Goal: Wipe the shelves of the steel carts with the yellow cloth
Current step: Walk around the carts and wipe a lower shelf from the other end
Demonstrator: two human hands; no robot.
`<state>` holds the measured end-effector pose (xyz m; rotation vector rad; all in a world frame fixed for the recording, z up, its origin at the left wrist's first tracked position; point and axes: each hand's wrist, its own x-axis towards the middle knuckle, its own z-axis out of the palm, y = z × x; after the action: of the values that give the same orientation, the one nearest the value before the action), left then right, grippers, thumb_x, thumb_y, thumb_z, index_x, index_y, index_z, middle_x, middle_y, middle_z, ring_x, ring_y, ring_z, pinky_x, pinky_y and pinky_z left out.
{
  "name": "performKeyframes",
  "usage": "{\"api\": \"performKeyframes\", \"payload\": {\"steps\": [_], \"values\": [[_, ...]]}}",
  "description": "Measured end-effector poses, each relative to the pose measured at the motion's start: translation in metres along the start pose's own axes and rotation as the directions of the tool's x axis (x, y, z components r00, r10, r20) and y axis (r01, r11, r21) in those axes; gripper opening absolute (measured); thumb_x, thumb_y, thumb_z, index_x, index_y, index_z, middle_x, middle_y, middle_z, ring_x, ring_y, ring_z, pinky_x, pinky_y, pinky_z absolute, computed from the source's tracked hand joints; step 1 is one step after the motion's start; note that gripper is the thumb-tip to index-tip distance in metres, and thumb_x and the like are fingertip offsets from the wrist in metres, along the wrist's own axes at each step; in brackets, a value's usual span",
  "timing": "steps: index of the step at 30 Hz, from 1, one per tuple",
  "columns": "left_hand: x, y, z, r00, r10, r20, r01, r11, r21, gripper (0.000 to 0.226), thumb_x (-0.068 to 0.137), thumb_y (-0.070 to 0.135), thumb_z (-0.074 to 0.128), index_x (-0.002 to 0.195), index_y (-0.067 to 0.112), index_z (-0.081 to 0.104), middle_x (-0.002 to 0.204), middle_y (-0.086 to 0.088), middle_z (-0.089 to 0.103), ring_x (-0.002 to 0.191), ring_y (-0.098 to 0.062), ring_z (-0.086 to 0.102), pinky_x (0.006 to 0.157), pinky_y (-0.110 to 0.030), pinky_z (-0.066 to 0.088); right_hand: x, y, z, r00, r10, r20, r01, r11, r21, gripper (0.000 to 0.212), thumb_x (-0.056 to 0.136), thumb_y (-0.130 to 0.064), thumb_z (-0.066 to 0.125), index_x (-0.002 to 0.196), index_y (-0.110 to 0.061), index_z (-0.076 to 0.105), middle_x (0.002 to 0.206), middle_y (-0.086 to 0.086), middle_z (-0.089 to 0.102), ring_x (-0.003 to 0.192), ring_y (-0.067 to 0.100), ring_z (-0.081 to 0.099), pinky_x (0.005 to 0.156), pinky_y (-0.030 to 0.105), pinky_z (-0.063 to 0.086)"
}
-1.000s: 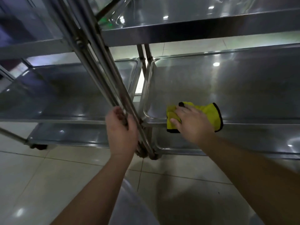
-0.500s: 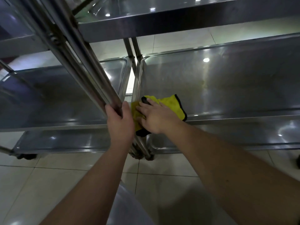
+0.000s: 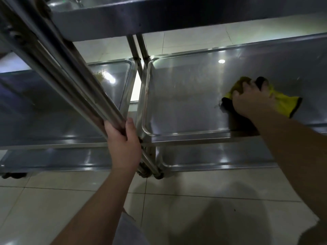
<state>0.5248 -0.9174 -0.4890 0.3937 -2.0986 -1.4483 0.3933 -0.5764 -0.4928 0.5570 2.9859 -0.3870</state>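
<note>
Cloth work on the middle shelf (image 3: 185,103) of the right-hand cart: my right hand (image 3: 251,99) presses the yellow cloth (image 3: 284,103) flat on the steel at about three o'clock in my view, fingers curled over its bunched top, the loose black-edged end trailing to the right. My left hand (image 3: 123,144) is wrapped around the steel posts (image 3: 74,80) at six o'clock, steadying the cart. To wipe well, I judge, I should keep the palm low and the pressure even, run overlapping passes from the far rim toward me, and sweep into the rounded corner at the nine o'clock end of the shelf, where grime would gather.
</note>
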Motion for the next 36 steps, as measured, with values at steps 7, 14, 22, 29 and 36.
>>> {"api": "performKeyframes", "payload": {"steps": [7, 14, 22, 29, 36], "values": [[0.001, -0.004, 0.005, 0.999, 0.035, -0.030, -0.036, 0.999, -0.027, 0.028, 0.103, 0.022, 0.058, 0.124, 0.007, 0.048, 0.079, 0.001, 0.060, 0.065, -0.006, 0.059, 0.062, -0.016, 0.047, 0.020, -0.101, 0.026, 0.978, -0.180, 0.104, 0.188, 0.980, -0.072, 0.070, 0.104, -0.054, 0.015, 0.166, -0.022, 0.009, 0.175, -0.002, 0.001, 0.160, 0.033, -0.004, 0.126, 0.057, 0.004], [0.006, -0.012, 0.006, 0.999, 0.046, -0.024, -0.047, 0.998, -0.042, 0.034, 0.100, 0.030, 0.059, 0.126, 0.012, 0.048, 0.082, -0.008, 0.063, 0.071, -0.018, 0.063, 0.067, -0.034, 0.054, -0.060, -0.225, 0.052, 0.751, -0.637, 0.175, 0.646, 0.763, 0.001, 0.064, 0.106, -0.051, 0.026, 0.165, -0.028, 0.018, 0.174, -0.007, 0.012, 0.160, 0.023, 0.003, 0.127, 0.051, 0.006], [0.004, -0.006, 0.007, 0.998, 0.055, -0.025, -0.055, 0.999, 0.001, 0.024, 0.103, 0.018, 0.058, 0.102, 0.037, 0.044, 0.076, -0.002, 0.061, 0.062, -0.006, 0.061, 0.060, -0.018, 0.049, 0.005, -0.125, 0.027, 0.868, -0.494, 0.055, 0.496, 0.867, -0.033, 0.067, 0.104, -0.057, 0.033, 0.163, -0.025, 0.029, 0.172, -0.003, 0.022, 0.160, 0.023, 0.010, 0.128, 0.044, 0.013], [0.006, -0.008, 0.007, 0.999, 0.020, -0.030, -0.021, 1.000, -0.019, 0.017, 0.102, 0.020, 0.058, 0.113, 0.024, 0.046, 0.076, -0.004, 0.059, 0.061, -0.013, 0.060, 0.059, -0.028, 0.050, 0.052, 0.000, -0.014, 0.996, -0.060, 0.061, 0.066, 0.992, -0.112, 0.073, 0.105, -0.059, 0.021, 0.166, -0.021, 0.014, 0.174, 0.002, 0.010, 0.159, 0.035, 0.004, 0.127, 0.056, 0.009], [0.003, -0.002, 0.009, 0.999, 0.006, -0.047, -0.008, 0.999, -0.032, 0.031, 0.102, 0.017, 0.057, 0.130, 0.009, 0.045, 0.075, -0.002, 0.059, 0.058, -0.003, 0.058, 0.057, -0.017, 0.046, -0.032, -0.133, 0.038, 0.915, -0.400, 0.055, 0.403, 0.913, -0.061, 0.073, 0.099, -0.058, 0.025, 0.161, -0.020, 0.030, 0.171, 0.002, 0.023, 0.158, 0.033, 0.012, 0.125, 0.052, 0.015]]}}
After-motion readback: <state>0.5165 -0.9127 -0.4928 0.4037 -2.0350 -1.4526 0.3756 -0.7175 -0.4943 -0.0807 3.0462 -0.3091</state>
